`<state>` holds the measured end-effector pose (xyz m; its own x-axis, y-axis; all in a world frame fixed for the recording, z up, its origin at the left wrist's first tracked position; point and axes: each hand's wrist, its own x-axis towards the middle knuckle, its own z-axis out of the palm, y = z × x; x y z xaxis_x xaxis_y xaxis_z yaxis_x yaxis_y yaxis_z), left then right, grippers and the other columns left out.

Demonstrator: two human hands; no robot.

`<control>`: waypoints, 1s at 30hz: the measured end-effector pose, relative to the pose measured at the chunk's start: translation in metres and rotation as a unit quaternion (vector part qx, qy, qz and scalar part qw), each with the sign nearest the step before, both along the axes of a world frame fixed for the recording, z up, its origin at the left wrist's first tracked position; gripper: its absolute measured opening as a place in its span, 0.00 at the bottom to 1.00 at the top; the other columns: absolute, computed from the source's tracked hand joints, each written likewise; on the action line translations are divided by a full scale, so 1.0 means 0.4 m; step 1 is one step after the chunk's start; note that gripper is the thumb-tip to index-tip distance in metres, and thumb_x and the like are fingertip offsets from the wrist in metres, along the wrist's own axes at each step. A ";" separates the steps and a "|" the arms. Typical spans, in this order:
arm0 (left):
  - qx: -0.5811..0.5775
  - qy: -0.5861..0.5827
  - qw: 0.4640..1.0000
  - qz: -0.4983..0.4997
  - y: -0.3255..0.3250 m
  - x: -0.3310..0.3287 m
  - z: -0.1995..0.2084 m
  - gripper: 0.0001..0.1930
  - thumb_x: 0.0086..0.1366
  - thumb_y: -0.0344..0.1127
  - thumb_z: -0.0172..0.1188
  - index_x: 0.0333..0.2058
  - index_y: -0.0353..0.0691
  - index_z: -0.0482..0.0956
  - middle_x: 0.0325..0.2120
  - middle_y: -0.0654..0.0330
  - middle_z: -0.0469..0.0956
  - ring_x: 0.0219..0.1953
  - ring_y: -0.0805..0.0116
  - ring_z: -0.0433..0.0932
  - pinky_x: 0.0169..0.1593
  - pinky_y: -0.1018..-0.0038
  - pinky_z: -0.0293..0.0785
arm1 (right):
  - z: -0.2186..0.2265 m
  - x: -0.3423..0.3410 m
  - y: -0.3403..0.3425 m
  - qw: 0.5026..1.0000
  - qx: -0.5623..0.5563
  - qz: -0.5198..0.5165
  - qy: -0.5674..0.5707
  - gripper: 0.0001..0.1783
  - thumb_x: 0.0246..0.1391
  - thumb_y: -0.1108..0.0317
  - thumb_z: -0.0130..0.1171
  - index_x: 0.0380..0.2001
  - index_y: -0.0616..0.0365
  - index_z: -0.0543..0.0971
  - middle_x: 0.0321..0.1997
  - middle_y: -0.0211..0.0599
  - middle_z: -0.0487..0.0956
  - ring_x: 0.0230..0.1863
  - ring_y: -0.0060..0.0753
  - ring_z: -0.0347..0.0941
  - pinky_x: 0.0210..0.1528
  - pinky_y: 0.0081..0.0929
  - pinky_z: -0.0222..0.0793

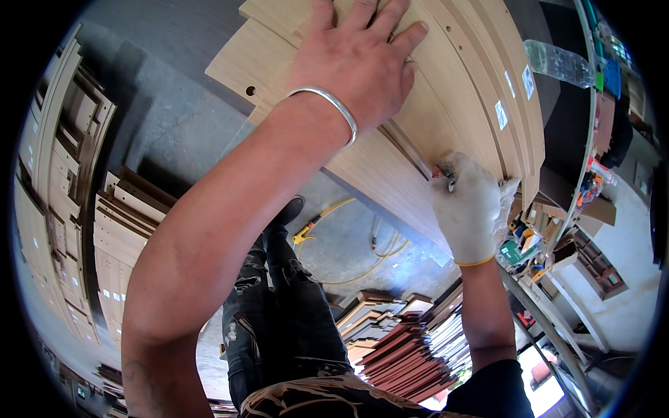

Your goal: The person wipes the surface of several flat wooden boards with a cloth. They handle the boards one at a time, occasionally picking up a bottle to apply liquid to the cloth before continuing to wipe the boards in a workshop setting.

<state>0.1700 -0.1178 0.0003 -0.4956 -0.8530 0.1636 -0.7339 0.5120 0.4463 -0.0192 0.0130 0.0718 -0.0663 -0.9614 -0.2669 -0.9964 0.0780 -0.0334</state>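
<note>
My bare left hand (352,59), with a silver bangle at its wrist, lies flat and spread on light wood-coloured boards (261,59). Those boards are stacked in overlapping layers, and one has a round dark hole near its corner. My right hand (465,209) wears a white work glove, worn at the fingertips. Its fingers are curled together at the near end of a narrow wooden strip or groove (408,150) in the boards. Whatever sits between those fingers is too small to make out. White labels (501,115) stick to the board edges at the right.
A clear plastic bottle (557,63) lies beside the boards at the right. On the floor below are a yellow air blow gun (302,235) and its hose. Panels lean in stacks (90,153) at the left; reddish-brown boards (404,362) are piled behind my legs. Tools and boxes (523,247) clutter the right.
</note>
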 end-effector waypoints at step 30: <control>-0.040 0.024 0.999 0.023 0.001 -0.011 -0.038 0.27 0.72 0.47 0.51 0.67 0.47 0.73 0.73 0.53 0.62 0.77 0.50 0.54 0.74 0.38 0.50 | -0.001 -0.051 -0.038 0.973 0.103 -0.154 -0.135 0.06 0.54 0.71 0.64 0.33 0.60 0.86 0.30 0.50 0.85 0.33 0.50 0.84 0.38 0.37 0.77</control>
<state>0.1655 -0.1173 -0.0150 -0.4453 -0.8583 0.2549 -0.7365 0.5131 0.4409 -0.0395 -0.0023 0.0715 -0.2437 -0.8308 -0.5003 -0.8813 0.4050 -0.2434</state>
